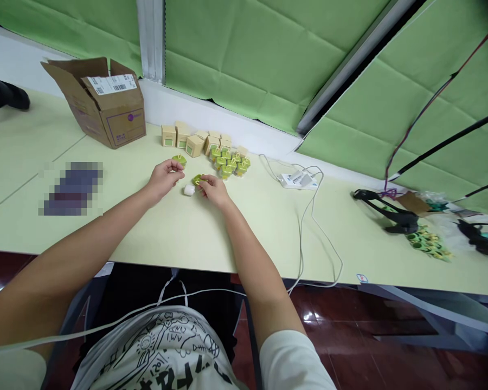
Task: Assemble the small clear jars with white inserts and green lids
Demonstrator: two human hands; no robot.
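Note:
My right hand (214, 190) is closed, its thumb and fingertips on a small green lid-like piece (197, 179). Just below that piece a small white cylindrical object (189, 190) rests on the table. To the left, my left hand (165, 180) hovers with curled fingers and a gap between thumb and fingertips; I see nothing held in it. Right behind its fingertips lies a green-topped piece (179, 160). A cluster of green-topped clear containers (228, 163) stands behind my right hand.
Several small tan boxes (194, 145) stand along the back. An opened cardboard carton (124, 122) is at the back left. A white power strip (299, 180) with trailing cables lies to the right. Farther right are a black tool-like object (390, 214) and green-yellow pieces (429, 244).

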